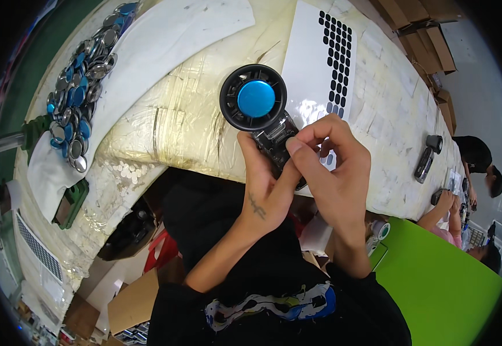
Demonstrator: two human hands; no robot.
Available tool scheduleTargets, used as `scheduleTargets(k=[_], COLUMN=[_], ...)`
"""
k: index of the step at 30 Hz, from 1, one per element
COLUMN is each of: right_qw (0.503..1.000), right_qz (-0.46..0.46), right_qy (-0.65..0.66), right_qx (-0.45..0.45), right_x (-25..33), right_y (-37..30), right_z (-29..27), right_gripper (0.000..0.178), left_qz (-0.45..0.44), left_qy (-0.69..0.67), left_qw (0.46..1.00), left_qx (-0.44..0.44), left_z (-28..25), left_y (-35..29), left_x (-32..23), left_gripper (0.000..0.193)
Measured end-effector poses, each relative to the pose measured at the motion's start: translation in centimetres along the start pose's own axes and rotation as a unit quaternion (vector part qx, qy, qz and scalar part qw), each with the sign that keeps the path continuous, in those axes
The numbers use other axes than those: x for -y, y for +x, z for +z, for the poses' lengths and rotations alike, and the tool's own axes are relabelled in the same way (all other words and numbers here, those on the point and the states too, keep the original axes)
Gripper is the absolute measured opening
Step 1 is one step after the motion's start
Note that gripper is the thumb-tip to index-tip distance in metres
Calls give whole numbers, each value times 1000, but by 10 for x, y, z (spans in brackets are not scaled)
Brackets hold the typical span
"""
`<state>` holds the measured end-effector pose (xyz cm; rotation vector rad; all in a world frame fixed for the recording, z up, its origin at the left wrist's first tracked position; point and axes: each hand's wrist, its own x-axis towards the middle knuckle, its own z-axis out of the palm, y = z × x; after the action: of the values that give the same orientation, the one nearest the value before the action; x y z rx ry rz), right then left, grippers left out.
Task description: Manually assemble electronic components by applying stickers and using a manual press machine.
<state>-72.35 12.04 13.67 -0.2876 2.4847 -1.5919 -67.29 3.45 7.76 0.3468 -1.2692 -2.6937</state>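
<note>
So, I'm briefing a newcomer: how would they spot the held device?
Find the yellowish table, then the left hand at its edge. It holds the black device; unlike the dark device lying far right, its round head shows a blue disc.

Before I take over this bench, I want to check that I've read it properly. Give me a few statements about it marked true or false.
1. The left hand holds the black device. True.
2. The disc on the device's head is red. False: the disc is blue.
3. The white sheet lies left of that head. False: the white sheet lies to its right.
4. Blue and silver pieces are heaped left of the device. True.
5. The right hand is away from the device. False: the right hand is at its handle.
</note>
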Motion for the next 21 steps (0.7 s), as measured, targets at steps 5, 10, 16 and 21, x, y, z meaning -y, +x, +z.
scheduleTargets(k=[5, 10, 16, 21], right_qw=[1000, 998, 999, 994], right_qz=[-10, -48, -39, -6], right_qy=[-3, -18, 12, 97], right_qx=[-18, -35, -34, -42], right_x=[0, -4, -9, -2], right_y=[-2, -3, -5, -10], right_z=[5, 4, 8, 3], right_gripper=[8, 10, 14, 21], left_qz=[10, 21, 42, 16], left_qy=[-5, -9, -7, -46], left_qw=[1000, 1000, 999, 999], left_qx=[1, 2, 2, -12], left_z=[0, -1, -2, -4], left_y=[-1, -1, -1, -3], left_x=[-3, 3, 3, -5], left_gripper=[46, 49, 56, 64])
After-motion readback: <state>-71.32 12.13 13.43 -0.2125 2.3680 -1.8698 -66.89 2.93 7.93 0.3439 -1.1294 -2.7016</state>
